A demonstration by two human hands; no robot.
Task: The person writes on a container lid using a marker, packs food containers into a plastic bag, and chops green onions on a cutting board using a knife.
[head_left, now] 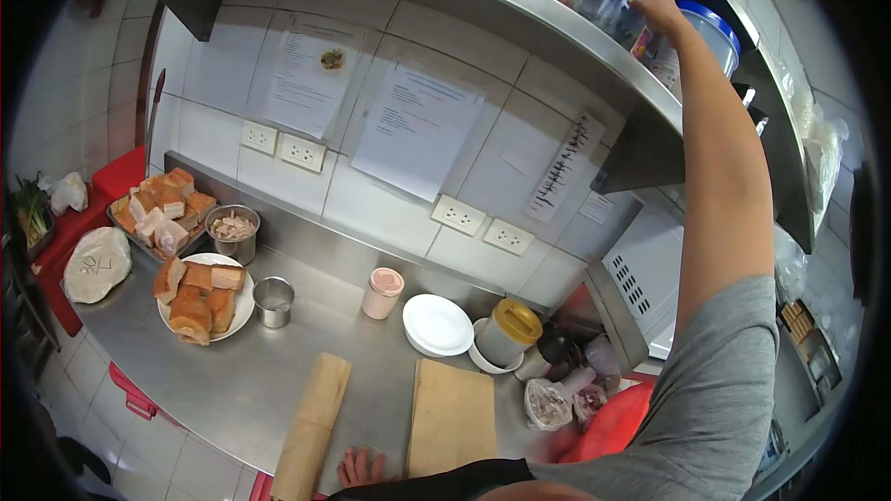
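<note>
My right hand is raised to the steel shelf, its index finger and thumb spread apart at the right side of a clear tub with a purple-blue lid. It seems to touch the tub's edge, but I see no firm grip. Another clear tub with a blue lid stands just right of my wrist. Low in view, my left hand rests on the counter with its fingers spread and nothing in them. It lies between a rolled brown paper and a flat stack of brown paper.
The steel counter carries a plate of pork belly pieces, a meat tray, metal cups, a pink jar, white bowls and a yellow-lidded jar. The shelf edge overhangs it. A microwave stands right.
</note>
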